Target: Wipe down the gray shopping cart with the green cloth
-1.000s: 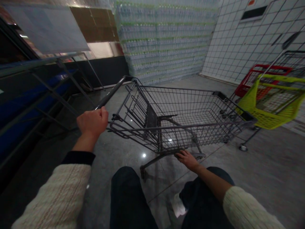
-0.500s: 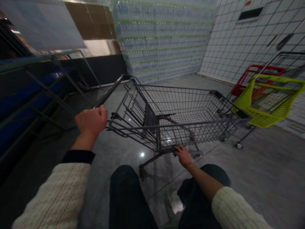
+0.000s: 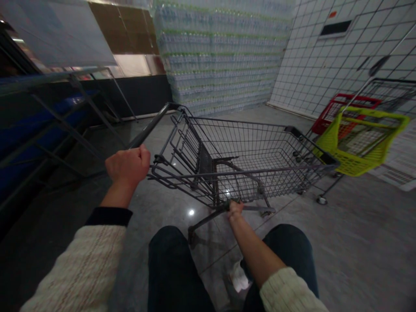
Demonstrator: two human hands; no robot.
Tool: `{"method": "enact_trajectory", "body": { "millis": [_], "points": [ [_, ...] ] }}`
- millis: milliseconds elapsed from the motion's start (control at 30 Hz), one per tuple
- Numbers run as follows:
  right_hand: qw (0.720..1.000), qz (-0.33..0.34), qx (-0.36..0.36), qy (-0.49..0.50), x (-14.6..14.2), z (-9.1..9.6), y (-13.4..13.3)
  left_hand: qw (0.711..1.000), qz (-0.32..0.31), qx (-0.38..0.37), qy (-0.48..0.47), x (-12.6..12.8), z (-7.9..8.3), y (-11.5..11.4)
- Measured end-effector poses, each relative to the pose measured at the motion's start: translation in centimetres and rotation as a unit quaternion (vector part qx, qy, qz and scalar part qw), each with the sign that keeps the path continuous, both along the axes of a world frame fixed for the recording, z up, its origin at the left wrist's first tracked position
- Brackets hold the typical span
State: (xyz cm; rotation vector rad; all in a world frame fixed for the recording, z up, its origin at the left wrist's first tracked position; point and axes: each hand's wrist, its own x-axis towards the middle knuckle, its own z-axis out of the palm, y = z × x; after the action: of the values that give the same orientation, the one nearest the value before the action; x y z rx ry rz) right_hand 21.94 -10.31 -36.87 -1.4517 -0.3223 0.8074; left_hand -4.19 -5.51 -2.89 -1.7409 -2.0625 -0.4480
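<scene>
A grey wire shopping cart [image 3: 260,151] stands on the floor in front of me, turned sideways. My left hand [image 3: 128,165] is closed in a fist round the near end of its dark push handle [image 3: 152,125]. My right hand [image 3: 234,208] reaches down under the basket, fingers curled on the cart's lower frame bar [image 3: 250,208]. The basket holds nothing. Both arms wear cream knitted sleeves, and my knees in dark trousers show below.
A yellow-green cart [image 3: 360,143] with a red one [image 3: 341,110] behind it stands at the right by a white tiled wall. Stacked packs of bottled water [image 3: 221,56] fill the back. A metal railing [image 3: 58,112] runs along the left. The floor is polished grey.
My right hand has slid left along the lower frame bar and now grips it nearer the cart's middle. The left hand has kept its hold on the handle.
</scene>
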Motion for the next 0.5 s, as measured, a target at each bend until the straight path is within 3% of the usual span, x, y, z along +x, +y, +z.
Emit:
{"method": "enact_trajectory", "body": {
  "millis": [67, 167, 367, 433, 500],
  "points": [
    [1.0, 0.002, 0.007, 0.022, -1.7, 1.0, -0.5, 1.0, -0.013, 0.013, -0.005, 0.0, -0.2, 0.0],
    [0.997, 0.026, 0.043, 0.065, -2.9, 2.7, -3.1, 0.999, -0.037, 0.032, -0.016, -0.2, -0.5, 0.2],
    [0.977, 0.144, 0.095, 0.123, 0.1, 8.8, -8.6, 0.996, -0.056, 0.021, -0.062, -2.3, -0.3, 2.6],
    [0.968, 0.181, 0.105, 0.139, 1.2, 11.0, -9.4, 0.989, -0.086, 0.061, -0.1, -2.5, -0.3, 2.2],
    [0.962, 0.196, 0.111, 0.155, 1.6, 12.9, -10.0, 0.966, -0.152, 0.153, -0.143, -1.3, -1.1, -0.2]
  ]
}}
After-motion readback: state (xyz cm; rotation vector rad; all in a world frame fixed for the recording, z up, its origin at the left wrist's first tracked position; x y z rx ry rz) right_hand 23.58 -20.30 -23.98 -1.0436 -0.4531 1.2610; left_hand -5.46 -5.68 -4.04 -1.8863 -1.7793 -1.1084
